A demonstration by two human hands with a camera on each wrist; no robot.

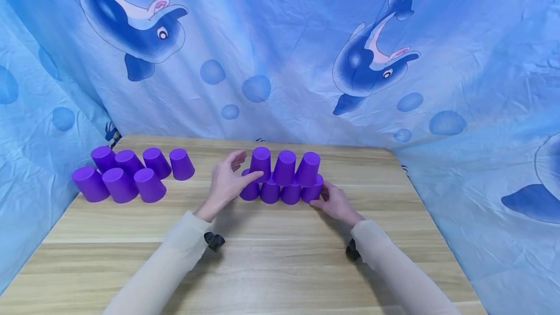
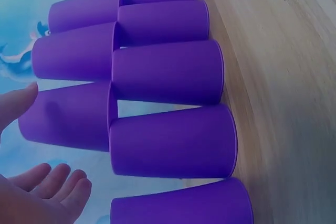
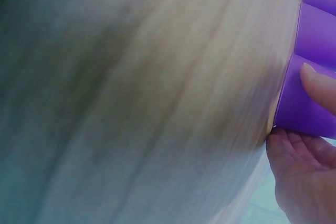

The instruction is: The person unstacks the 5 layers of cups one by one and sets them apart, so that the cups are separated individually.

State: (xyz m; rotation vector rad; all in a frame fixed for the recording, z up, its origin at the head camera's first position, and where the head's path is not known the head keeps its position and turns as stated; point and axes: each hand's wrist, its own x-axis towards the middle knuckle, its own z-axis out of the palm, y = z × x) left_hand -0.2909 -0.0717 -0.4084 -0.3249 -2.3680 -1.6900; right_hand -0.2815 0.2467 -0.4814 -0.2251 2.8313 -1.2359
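Observation:
Upside-down purple cups stand in a bottom row of several, with three more cups on top. My left hand (image 1: 225, 181) is spread around the left top cup (image 1: 261, 160), thumb in front, fingers apart; whether the thumb touches it I cannot tell. In the left wrist view, the left hand's fingers (image 2: 68, 190) lie clear of that cup. A further bottom cup (image 2: 181, 203) shows there, largely hidden behind the left hand in the head view. My right hand (image 1: 337, 201) grips the rightmost bottom cup (image 1: 311, 189) low down, thumb in front and fingers at its outer side.
Several more upside-down purple cups, among them a separate one (image 1: 182, 164), stand at the left of the wooden table (image 1: 280, 266). Blue cloth (image 1: 288, 52) printed with dolphins hangs behind the table and along both sides.

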